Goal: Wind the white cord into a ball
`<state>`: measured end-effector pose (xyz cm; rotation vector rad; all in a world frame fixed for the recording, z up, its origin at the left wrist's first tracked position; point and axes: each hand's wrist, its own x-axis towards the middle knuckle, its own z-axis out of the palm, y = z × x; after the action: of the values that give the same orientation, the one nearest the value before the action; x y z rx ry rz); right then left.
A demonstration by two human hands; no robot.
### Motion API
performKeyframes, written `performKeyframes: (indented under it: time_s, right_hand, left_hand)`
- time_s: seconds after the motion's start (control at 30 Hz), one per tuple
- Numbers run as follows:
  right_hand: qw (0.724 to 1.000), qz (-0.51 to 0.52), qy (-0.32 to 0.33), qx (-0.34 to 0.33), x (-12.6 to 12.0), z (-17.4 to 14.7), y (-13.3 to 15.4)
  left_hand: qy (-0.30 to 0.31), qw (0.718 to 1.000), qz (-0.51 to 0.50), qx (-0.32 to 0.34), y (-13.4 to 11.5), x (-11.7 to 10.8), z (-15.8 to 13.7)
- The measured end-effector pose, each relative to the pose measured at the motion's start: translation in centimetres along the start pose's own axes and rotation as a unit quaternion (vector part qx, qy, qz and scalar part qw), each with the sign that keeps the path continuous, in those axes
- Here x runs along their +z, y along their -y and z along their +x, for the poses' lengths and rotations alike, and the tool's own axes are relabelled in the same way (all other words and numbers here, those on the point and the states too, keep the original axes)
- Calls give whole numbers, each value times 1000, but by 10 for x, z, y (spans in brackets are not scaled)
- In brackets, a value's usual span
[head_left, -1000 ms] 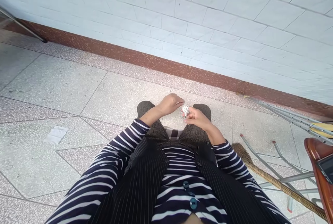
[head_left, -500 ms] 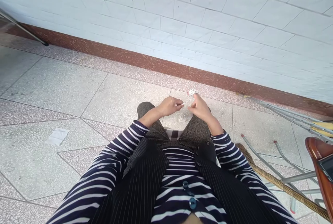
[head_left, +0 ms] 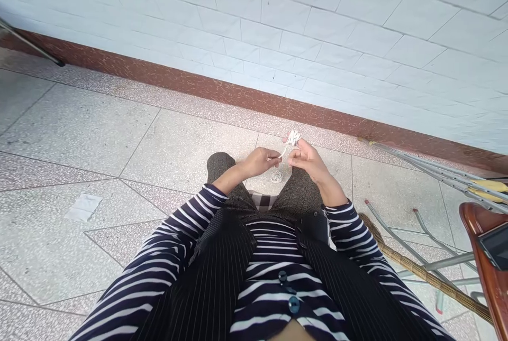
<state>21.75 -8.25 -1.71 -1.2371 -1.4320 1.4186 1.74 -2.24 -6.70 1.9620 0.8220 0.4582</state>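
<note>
White cord (head_left: 293, 137) is looped in a small bundle around the outstretched fingertips of my right hand (head_left: 313, 165). The thumb of that hand lies lower, bent towards the fingers. My left hand (head_left: 257, 163) is closed in a pinch on the same cord, and a short length runs from its fingertips up to the bundle. Below and between the two hands, a loose coil of thin white cord (head_left: 276, 176) shows on the floor between my knees. Whether this coil joins the cord in my hands I cannot tell.
A white paper scrap (head_left: 84, 207) lies on the tiled floor at left. To the right are a metal-legged stool (head_left: 484, 240) with a dark phone-like device (head_left: 496, 246), a broom (head_left: 428, 275) and metal crutches (head_left: 432, 165). A tiled wall (head_left: 254, 29) rises ahead.
My right hand has turned, so more of the cord bundle on its fingers shows. The left hand keeps its pinch in nearly the same place. The view has shifted slightly.
</note>
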Motion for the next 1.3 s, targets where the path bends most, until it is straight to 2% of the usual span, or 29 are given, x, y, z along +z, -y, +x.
performKeyframes:
  time_s: [0.03, 0.1, 0.17, 0.23, 0.3, 0.37, 0.43, 0.53, 0.6, 0.67, 0.7, 0.77, 0.83, 0.9, 0.97, 1.03, 1.1, 1.2, 1.3]
  right_hand:
    - [997, -69, -12, 22, 1, 2, -6]
    - [975, -210, -14, 72, 6, 3, -22]
    - [959, -263, 20, 106, 14, -1, -34]
    - [974, -187, 66, 111, 20, -7, -38]
    - [989, -36, 105, 102, 21, -12, -34]
    - [982, 105, 132, 82, 18, -14, -24]
    - [968, 196, 147, 55, 15, -13, -14]
    - [967, 227, 114, 10, 10, -7, -5]
    - [985, 160, 70, 5, 7, -1, -7]
    - [999, 3, 22, 38, 5, 3, -16]
    - [993, -96, 2, 63, 5, 4, -22]
    - [959, -266, -19, 97, 8, 4, -36]
    - [939, -328, -3, 105, 14, 1, -49]
    - [961, -252, 40, 110, 21, -3, -56]
    - [985, -94, 75, 123, 24, -7, -56]
    - [988, 57, 83, 120, 24, -9, -48]
    - [982, 150, 74, 91, 22, -9, -34]
    - [975, 212, 55, 19, 16, -7, -7]
    - [985, 167, 34, -36, 8, -1, 15]
  left_hand:
    - [2, 1000, 13, 4, -1, 0, 0]
    - [-20, 997, 68, 13, -1, -3, 1]
    - [-45, 989, 139, 36, 1, -11, 3]
    - [-51, 979, 186, 69, 5, -18, 5]
    - [-56, 978, 185, 82, 10, -22, 7]
    - [-69, 987, 131, 59, 14, -20, 7]
    - [-81, 995, 52, 20, 18, -14, 7]
    - [-77, 996, -26, -33, 22, 1, 3]
    - [-41, 997, -49, -52, 22, 9, -2]
    - [-3, 997, -54, -54, 21, 14, -6]
    - [5, 998, -46, -50, 20, 14, -7]
    - [-5, 999, -10, -39, 20, 10, -7]
    - [-25, 999, 39, -24, 21, 3, -3]
    - [-40, 996, 75, -8, 24, -5, 3]
    - [-47, 996, 76, 2, 25, -9, 7]
    - [-54, 998, 30, -2, 26, -9, 11]
    - [-55, 998, -38, -16, 27, -5, 13]
    - [-34, 994, -92, -45, 31, 7, 13]
    - [-2, 994, -81, -75, 38, 14, 11]
